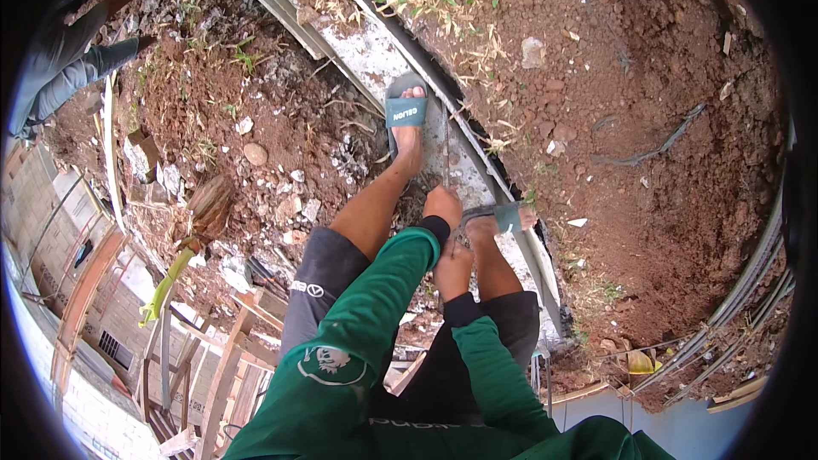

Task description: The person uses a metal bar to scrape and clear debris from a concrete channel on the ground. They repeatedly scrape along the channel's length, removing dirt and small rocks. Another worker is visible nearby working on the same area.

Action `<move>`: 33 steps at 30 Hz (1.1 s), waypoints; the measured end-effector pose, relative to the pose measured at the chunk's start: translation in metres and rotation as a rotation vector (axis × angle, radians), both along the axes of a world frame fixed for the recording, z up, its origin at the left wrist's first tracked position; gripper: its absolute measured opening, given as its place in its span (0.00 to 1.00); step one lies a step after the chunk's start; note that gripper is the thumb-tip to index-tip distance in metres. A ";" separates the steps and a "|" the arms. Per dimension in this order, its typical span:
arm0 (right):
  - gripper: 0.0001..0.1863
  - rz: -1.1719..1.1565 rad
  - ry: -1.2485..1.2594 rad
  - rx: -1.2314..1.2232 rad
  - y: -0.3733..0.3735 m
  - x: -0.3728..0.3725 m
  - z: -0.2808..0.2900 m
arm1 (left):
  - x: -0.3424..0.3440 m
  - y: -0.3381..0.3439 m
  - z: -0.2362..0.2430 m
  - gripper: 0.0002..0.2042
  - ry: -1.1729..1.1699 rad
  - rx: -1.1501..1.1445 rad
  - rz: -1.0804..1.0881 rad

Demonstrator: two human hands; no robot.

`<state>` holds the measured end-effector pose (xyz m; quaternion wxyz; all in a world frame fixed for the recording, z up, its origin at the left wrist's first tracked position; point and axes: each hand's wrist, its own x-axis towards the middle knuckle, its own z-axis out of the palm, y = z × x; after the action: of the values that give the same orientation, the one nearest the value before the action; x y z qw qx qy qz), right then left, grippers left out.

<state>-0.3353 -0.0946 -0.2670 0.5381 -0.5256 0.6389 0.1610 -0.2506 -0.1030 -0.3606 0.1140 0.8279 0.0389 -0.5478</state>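
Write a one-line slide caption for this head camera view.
Both hands, left hand above right hand, grip an upright metal rod between sandalled feet on a concrete strip beside red soil.

No packages, signs or screens show in the view. The only label-like marks are printed ones on clothing and footwear. A white emblem (326,360) sits on the green sleeve at about seven o'clock from the picture's centre. A small white logo (308,290) marks the grey shorts, just above that emblem. The teal strap of the sandal (406,112) at twelve o'clock carries light lettering across its band.
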 end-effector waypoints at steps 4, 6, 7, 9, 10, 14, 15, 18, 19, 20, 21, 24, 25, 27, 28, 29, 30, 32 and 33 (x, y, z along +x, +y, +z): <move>0.22 -0.005 -0.065 -0.113 0.025 -0.028 -0.003 | -0.028 0.012 -0.014 0.20 -0.163 0.011 -0.037; 0.21 0.141 0.002 -0.024 -0.004 -0.009 0.006 | -0.055 0.025 0.014 0.20 -0.096 0.045 -0.045; 0.22 0.228 0.027 -0.102 -0.003 -0.011 0.003 | -0.034 0.014 -0.002 0.20 -0.122 0.015 -0.068; 0.22 0.153 0.013 -0.147 0.007 0.001 0.000 | -0.026 0.023 -0.025 0.20 -0.108 -0.026 -0.132; 0.22 0.157 0.022 -0.177 0.023 -0.003 -0.003 | -0.024 0.025 -0.026 0.20 -0.074 -0.027 -0.116; 0.22 0.102 0.019 -0.128 0.028 -0.004 -0.003 | -0.016 0.020 -0.010 0.19 -0.025 -0.007 -0.107; 0.23 0.097 0.002 -0.115 0.024 -0.006 -0.004 | -0.017 0.017 -0.011 0.19 -0.037 0.013 -0.107; 0.23 0.082 -0.005 -0.101 0.031 0.006 -0.006 | -0.011 0.029 -0.021 0.19 -0.066 0.002 -0.147; 0.22 0.057 0.002 -0.102 0.036 0.009 -0.001 | -0.012 0.031 -0.015 0.19 -0.051 0.000 -0.142; 0.22 0.031 0.009 -0.104 0.038 0.010 0.004 | -0.013 0.032 -0.011 0.19 -0.037 -0.002 -0.137; 0.22 0.036 0.035 -0.021 0.033 0.009 0.003 | -0.010 0.029 -0.012 0.19 -0.019 0.022 -0.111; 0.24 0.067 -0.036 -0.057 0.022 -0.002 0.000 | -0.014 0.022 -0.012 0.19 -0.045 0.045 -0.140; 0.23 0.079 -0.035 -0.086 0.022 -0.007 0.004 | -0.019 0.020 -0.006 0.19 -0.028 0.074 -0.151; 0.22 0.107 -0.021 -0.111 0.016 -0.008 -0.005 | -0.017 0.011 -0.012 0.20 -0.059 0.046 -0.121; 0.22 0.132 -0.003 -0.114 0.012 -0.009 -0.004 | -0.019 0.008 -0.011 0.20 -0.061 0.040 -0.096; 0.21 0.182 0.001 -0.125 0.010 -0.010 0.001 | -0.019 0.007 -0.008 0.20 -0.027 0.080 -0.094; 0.21 0.198 0.032 -0.094 0.009 -0.012 0.010 | -0.023 0.011 0.000 0.20 -0.004 0.087 -0.086; 0.21 0.211 0.063 -0.078 -0.001 -0.001 0.007 | -0.017 0.009 -0.010 0.20 0.005 0.058 -0.083; 0.21 0.239 0.088 -0.080 -0.004 0.002 0.013 | -0.019 0.009 -0.011 0.19 -0.001 0.070 -0.068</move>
<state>-0.3328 -0.0984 -0.2540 0.4651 -0.6115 0.6007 0.2212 -0.2692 -0.0935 -0.3712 0.0664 0.8323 0.0301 -0.5494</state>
